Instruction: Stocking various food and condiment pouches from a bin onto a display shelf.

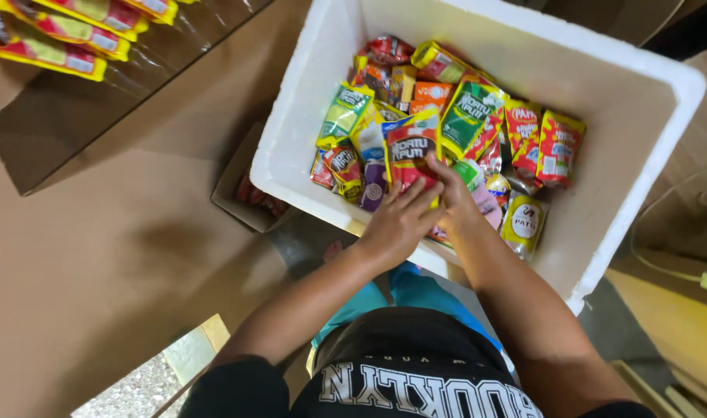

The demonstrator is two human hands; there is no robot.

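Note:
A white foam box point(307, 124) in front of me is full of several small snack packets in red, yellow, green and orange. My left hand point(400, 220) lies flat at the near side of the pile, fingers spread over a red and yellow packet point(410, 151). My right hand point(454, 193) reaches in beside it, fingers pressed among the packets next to a green packet point(469, 112). Whether either hand grips a packet is hidden. Both forearms cross the box's near rim.
A small brown cardboard box point(241, 190) with red packets sits left of the foam box. Yellow and red packets point(55, 39) lie on a plastic-covered surface at top left. Brown cardboard covers the floor. A cable point(663, 263) runs at right.

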